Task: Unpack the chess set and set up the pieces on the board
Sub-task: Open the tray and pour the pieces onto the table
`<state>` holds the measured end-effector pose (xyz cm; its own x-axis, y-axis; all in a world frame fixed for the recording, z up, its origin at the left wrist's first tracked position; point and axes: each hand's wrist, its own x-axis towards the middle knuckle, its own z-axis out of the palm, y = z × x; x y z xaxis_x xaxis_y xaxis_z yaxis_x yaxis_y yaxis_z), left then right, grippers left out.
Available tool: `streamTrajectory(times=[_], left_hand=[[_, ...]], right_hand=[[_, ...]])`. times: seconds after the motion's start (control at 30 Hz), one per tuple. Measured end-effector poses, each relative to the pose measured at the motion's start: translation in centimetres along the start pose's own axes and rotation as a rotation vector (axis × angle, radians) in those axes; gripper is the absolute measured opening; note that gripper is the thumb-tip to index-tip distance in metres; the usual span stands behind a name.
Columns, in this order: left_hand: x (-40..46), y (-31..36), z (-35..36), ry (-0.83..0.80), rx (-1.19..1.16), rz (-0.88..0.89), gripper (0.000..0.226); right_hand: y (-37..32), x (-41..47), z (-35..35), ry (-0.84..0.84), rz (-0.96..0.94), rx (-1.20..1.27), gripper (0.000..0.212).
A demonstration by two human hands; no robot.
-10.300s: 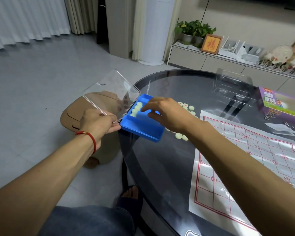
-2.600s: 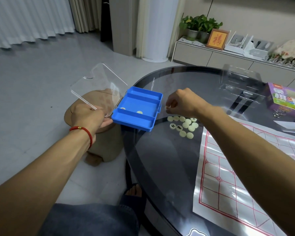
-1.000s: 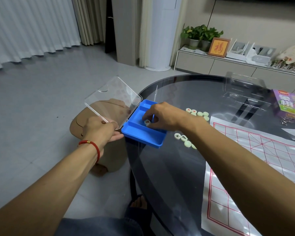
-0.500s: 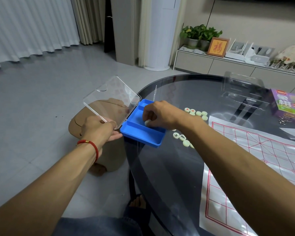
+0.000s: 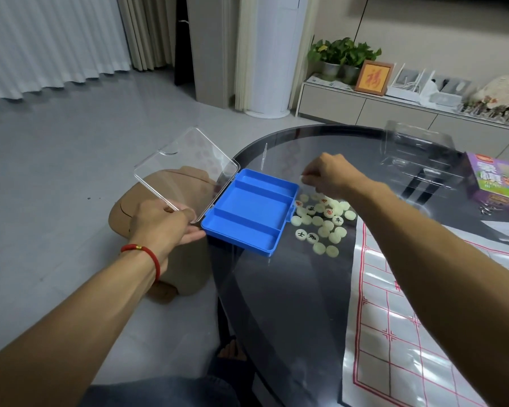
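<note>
A blue plastic case (image 5: 252, 211) lies on the left edge of the round glass table, its three compartments bare and its clear lid (image 5: 185, 171) swung open over the floor. My left hand (image 5: 162, 223) grips the lid's near edge at the hinge corner. My right hand (image 5: 325, 174) hovers just right of the case, fingers curled, pinching a pale round chess piece (image 5: 301, 178) above the pile. Several cream chess pieces (image 5: 321, 221) with red or black characters lie scattered on the glass. The white sheet board with red grid (image 5: 423, 327) lies to the right.
The glass table (image 5: 276, 304) ends close to my legs. A purple game box (image 5: 495, 179) and a clear plastic insert (image 5: 415, 155) sit at the far right. A brown stool (image 5: 159, 230) stands on the floor under the lid.
My right hand has lifted out of the blue case with a piece and moved right, over the pile. The case now holds no pieces. My left hand has kept its hold.
</note>
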<state>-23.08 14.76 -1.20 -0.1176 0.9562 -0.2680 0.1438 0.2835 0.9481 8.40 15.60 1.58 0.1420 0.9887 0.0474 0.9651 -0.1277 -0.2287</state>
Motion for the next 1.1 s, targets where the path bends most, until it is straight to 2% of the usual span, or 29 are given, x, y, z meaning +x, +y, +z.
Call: streamTrajectory(times=[0.2,0.4,0.53,0.63,0.8,1.0,1.1], left_hand=[[-0.1,0.2,0.0,-0.008,-0.001,-0.008,0.009],[-0.1,0.2,0.1,0.001,-0.010,-0.007,0.009],[-0.1,0.2,0.1,0.007,0.001,-0.007,0.009],[-0.1,0.2,0.1,0.002,-0.005,-0.013,0.008],[0.1,0.1,0.1,-0.003,-0.013,-0.028,0.010],[0.0,0.1,0.1,-0.006,-0.001,-0.011,0.008],[-0.1,0.2,0.1,-0.003,-0.004,-0.006,0.008]], right_hand=[[-0.1,1.2,-1.0,-0.086,-0.094,-0.241,0.010],[-0.7,1.6,-2.2,-0.240,-0.122,-0.209,0.004],[-1.1,1.5,-2.4,-0.272,-0.150,-0.208,0.005],[-1.0,1.5,-2.5,-0.230,-0.157,-0.196,0.008],[-0.2,1.5,-1.9,-0.023,-0.212,-0.247,0.011],[0.2,0.6,0.0,0.109,-0.251,-0.264,0.013],[0.6,0.1,0.3,0.141,-0.251,-0.198,0.011]])
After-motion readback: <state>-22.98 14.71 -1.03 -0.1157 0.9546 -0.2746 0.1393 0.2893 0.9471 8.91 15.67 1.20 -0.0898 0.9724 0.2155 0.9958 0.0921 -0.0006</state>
